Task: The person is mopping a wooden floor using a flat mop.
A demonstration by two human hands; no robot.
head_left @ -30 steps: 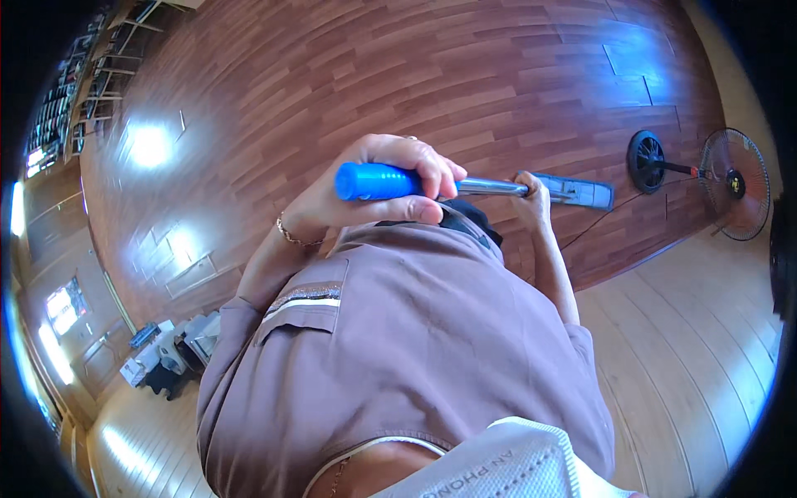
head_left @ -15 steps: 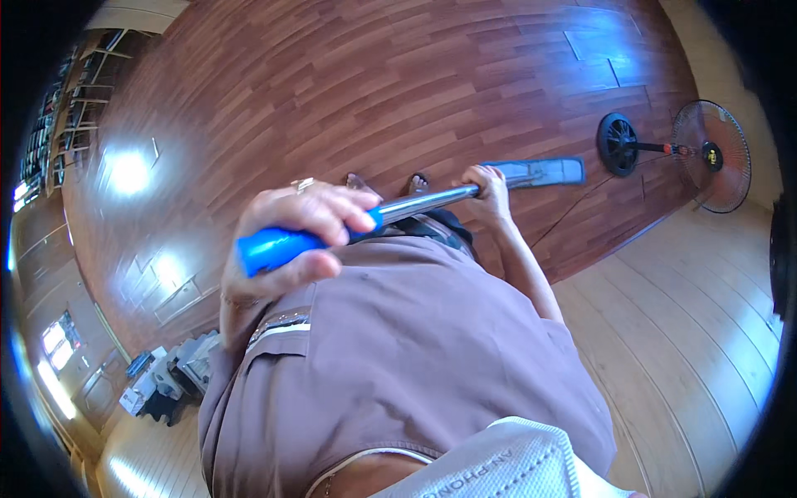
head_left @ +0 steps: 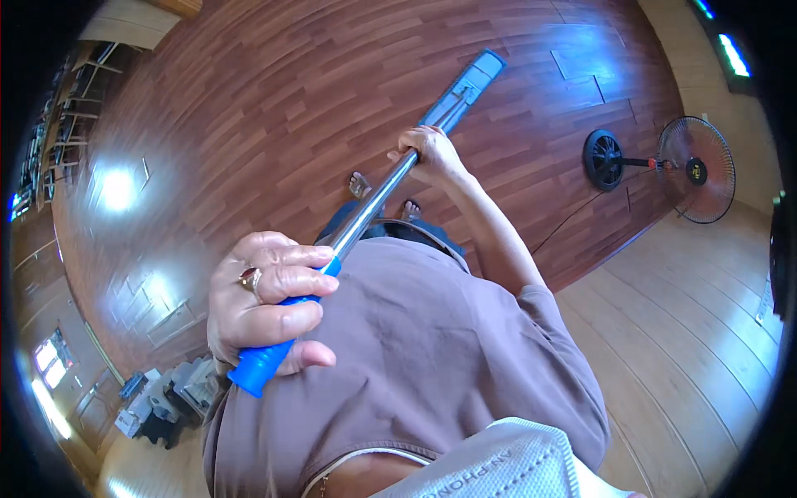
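A flat mop [head_left: 374,204] with a metal pole slants from my chest out to the upper right. Its blue handle grip [head_left: 264,365] is wrapped by the fingers of my left hand [head_left: 270,290], which wears a ring with a dark red stone. Farther along the pole, my right hand [head_left: 432,156] closes round the metal with the arm stretched out. Beyond that hand, the long narrow mop head [head_left: 475,79], grey-blue, lies against the wood floor ahead of my feet.
A standing fan [head_left: 696,170] with a round black base [head_left: 603,160] is at the right, its cable trailing over the wood-plank floor [head_left: 315,100]. Racks [head_left: 79,124] line the far left. Grey and white items [head_left: 170,398] are heaped at the lower left.
The mop head has swung from the right to farther ahead. My right hand has moved forward and left, while my left hand has come nearer my body, tilting the pole more steeply.
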